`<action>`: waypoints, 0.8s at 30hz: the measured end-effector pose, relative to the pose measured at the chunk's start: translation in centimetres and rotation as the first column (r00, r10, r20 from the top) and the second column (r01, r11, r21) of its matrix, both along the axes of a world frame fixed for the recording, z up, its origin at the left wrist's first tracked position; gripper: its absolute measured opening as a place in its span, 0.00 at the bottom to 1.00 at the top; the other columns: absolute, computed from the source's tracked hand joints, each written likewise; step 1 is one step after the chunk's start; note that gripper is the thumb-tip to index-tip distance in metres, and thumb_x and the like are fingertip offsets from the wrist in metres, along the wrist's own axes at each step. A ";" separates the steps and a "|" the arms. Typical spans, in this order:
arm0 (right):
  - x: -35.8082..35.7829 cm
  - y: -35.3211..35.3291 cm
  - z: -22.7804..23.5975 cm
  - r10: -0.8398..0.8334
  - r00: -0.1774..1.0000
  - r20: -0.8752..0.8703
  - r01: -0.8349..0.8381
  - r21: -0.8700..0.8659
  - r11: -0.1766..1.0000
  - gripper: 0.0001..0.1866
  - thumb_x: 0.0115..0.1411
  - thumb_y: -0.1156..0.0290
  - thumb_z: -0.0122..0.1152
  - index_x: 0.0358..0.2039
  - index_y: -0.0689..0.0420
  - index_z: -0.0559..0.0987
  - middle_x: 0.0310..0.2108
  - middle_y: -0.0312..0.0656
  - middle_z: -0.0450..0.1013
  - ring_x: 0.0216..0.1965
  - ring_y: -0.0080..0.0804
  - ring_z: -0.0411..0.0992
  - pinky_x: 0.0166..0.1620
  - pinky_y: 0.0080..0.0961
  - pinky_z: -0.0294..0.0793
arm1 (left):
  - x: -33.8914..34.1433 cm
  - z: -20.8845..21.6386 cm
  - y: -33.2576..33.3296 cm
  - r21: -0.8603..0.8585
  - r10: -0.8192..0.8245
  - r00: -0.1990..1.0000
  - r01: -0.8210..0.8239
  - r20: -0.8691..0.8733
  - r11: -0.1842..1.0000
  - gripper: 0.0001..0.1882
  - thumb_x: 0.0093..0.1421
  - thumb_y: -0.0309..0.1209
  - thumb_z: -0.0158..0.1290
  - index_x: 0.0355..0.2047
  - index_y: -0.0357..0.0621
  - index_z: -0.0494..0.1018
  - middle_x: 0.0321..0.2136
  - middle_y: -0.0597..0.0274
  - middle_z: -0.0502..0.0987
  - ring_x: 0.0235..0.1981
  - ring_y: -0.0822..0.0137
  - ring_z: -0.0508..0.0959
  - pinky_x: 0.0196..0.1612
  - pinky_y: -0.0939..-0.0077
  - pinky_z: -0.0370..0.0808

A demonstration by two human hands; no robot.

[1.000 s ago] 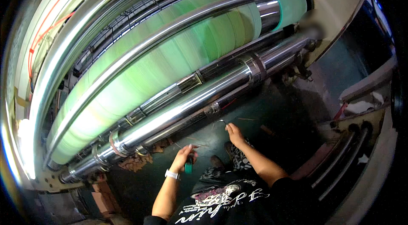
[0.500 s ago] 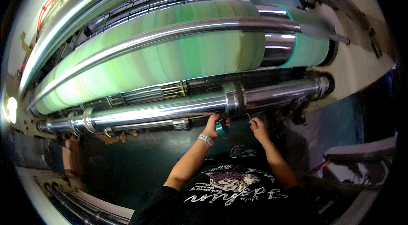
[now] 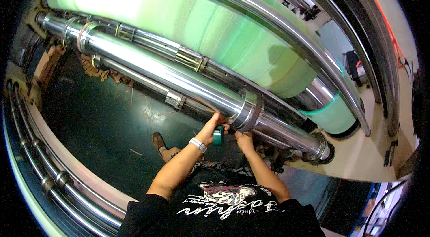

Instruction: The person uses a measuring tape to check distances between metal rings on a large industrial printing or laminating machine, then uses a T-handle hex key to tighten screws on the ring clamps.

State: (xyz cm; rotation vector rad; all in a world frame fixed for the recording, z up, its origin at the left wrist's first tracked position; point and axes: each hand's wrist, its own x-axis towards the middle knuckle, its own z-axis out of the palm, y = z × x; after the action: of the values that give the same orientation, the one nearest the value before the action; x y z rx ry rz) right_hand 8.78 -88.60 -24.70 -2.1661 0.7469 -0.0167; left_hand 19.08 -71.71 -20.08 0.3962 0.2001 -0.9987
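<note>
My left hand [image 3: 212,131] is closed around a small teal object [image 3: 218,135], rounded and roll-like. Its thumb reaches up to the underside of the long chrome roller [image 3: 165,64]. Just to the right, my right hand [image 3: 244,141] is closed below the metal collar [image 3: 249,110] on that roller. The thin metal hex key it held half a second ago is hidden by the fingers now. Both hands are close together, near the collar's lower edge.
Behind the roller lies a big green-wrapped cylinder [image 3: 215,40], with a chrome bar [image 3: 264,11] across it. A thinner shaft [image 3: 139,81] runs below the roller. Dark floor [image 3: 103,116] shows beneath, with torn brown scraps [image 3: 104,70]. More rails [image 3: 62,179] stand at the lower left.
The view has swung, so the rollers now slope down to the right. My right hand has moved in to the collar, closer to my left hand, which still holds the teal object.
</note>
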 end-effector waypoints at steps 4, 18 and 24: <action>0.9 1.2 -0.6 -0.073 0.992 -0.101 0.112 0.472 0.874 0.15 0.58 0.60 0.48 0.18 0.53 0.65 0.13 0.29 0.58 0.12 0.17 0.53 0.16 0.17 0.49 | 0.1 0.9 0.2 0.104 0.016 0.997 -0.024 0.075 0.994 0.23 0.56 0.55 0.42 0.31 0.46 0.65 0.24 0.61 0.68 0.22 0.66 0.69 0.25 0.72 0.68; 2.5 1.5 1.8 -0.066 0.987 -0.145 0.159 0.889 0.430 0.05 0.57 0.67 0.52 0.27 0.52 0.70 0.15 0.29 0.60 0.14 0.15 0.53 0.16 0.12 0.48 | 0.1 1.4 -0.2 0.219 0.069 0.998 -0.067 -0.004 0.973 0.21 0.56 0.52 0.44 0.29 0.45 0.67 0.22 0.61 0.70 0.21 0.70 0.69 0.24 0.75 0.67; 2.3 0.2 2.7 -0.142 0.980 -0.139 0.189 0.870 0.456 0.14 0.52 0.77 0.56 0.39 0.61 0.68 0.26 0.38 0.69 0.19 0.21 0.64 0.18 0.14 0.57 | 0.4 0.6 0.2 0.233 0.071 0.996 -0.082 0.052 0.969 0.20 0.57 0.49 0.43 0.30 0.43 0.67 0.23 0.61 0.70 0.22 0.68 0.70 0.24 0.74 0.67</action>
State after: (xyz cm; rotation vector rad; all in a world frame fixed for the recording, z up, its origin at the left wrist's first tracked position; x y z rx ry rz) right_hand 11.12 -88.37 -21.99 -1.0663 0.7545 0.2720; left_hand 19.47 -71.47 -19.48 0.6214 0.2939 -0.8921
